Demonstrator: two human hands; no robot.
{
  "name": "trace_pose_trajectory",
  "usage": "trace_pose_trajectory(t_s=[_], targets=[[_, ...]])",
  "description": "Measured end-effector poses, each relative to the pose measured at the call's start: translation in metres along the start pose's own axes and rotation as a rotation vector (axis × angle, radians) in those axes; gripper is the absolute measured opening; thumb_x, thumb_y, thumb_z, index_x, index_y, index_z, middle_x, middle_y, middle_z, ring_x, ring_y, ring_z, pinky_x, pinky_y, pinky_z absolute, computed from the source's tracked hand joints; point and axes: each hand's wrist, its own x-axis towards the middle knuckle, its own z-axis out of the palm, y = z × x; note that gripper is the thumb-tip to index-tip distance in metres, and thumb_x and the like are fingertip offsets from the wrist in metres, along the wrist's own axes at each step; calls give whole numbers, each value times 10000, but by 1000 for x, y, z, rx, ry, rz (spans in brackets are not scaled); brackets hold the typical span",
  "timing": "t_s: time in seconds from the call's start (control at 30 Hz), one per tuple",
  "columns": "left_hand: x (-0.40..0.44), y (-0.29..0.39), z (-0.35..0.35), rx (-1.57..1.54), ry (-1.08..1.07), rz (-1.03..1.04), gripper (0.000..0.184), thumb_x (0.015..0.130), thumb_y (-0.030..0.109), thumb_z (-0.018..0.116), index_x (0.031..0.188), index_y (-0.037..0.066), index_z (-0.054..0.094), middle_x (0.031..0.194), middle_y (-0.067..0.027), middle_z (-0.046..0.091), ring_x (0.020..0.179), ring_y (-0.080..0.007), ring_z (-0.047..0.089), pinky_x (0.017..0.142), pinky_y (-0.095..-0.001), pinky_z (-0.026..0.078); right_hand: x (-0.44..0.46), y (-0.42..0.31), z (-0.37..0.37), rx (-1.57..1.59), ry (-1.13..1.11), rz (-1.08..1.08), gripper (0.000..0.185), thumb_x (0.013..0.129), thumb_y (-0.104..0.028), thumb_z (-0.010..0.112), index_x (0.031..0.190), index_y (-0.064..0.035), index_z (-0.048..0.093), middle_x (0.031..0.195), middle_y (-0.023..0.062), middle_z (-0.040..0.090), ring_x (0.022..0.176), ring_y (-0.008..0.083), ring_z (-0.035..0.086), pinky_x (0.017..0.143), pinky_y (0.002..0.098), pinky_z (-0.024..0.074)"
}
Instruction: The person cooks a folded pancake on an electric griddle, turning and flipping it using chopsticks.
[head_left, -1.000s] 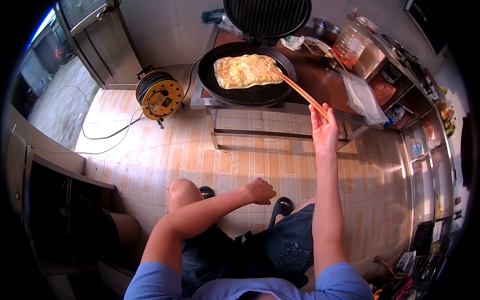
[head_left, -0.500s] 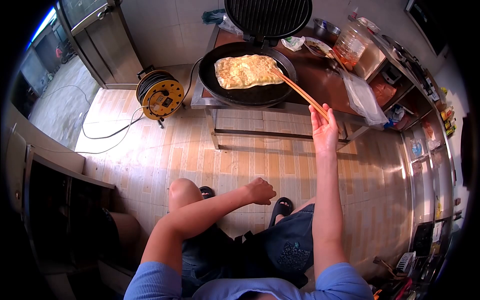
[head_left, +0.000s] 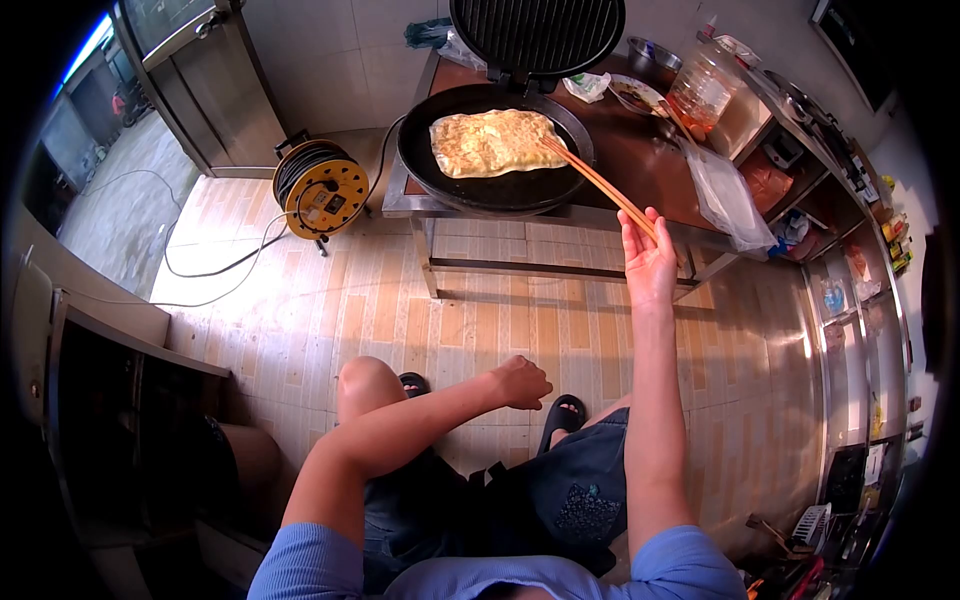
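Observation:
My right hand is closed on a pair of long wooden chopsticks. Their tips touch the right end of a browned, rectangular flatbread. The flatbread lies flat in a round black electric griddle, whose ridged lid stands raised behind it. Low over my lap, well apart from the griddle, my left hand is curled into a loose fist with nothing visible in it.
The griddle rests on a metal-framed brown table. A plate, a metal bowl, a large plastic jar and a clear plastic bag are to its right. A yellow cable reel stands on the floor at left.

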Motion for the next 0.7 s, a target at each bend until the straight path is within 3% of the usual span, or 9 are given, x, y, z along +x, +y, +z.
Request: trace_pose_trajectory(t_s=[0.27, 0.37, 0.7], targets=[[1, 0, 0, -10, 0, -6, 315, 793, 353, 562, 960, 86, 585, 928, -103, 598, 930, -272, 577, 775, -396, 457, -1, 0, 2, -9, -2, -1, 244, 887, -183, 508, 1004, 29, 539, 994, 198, 580, 923, 277, 608, 757, 260, 537], [1, 0, 1, -12, 2, -7, 314, 793, 354, 563, 955, 86, 585, 927, -102, 598, 929, -270, 578, 774, -396, 457, 1, -1, -2, 11, -28, 22, 250, 878, -171, 528, 1027, 30, 526, 1040, 198, 555, 990, 305, 573, 812, 294, 523], [2, -1, 3, 7, 11, 2, 320, 795, 357, 562, 958, 83, 584, 907, -100, 603, 913, -267, 586, 766, -389, 462, 0, 0, -1, -7, -10, 9, 239, 886, -181, 509, 1004, 25, 542, 995, 191, 583, 932, 280, 605, 764, 260, 534]])
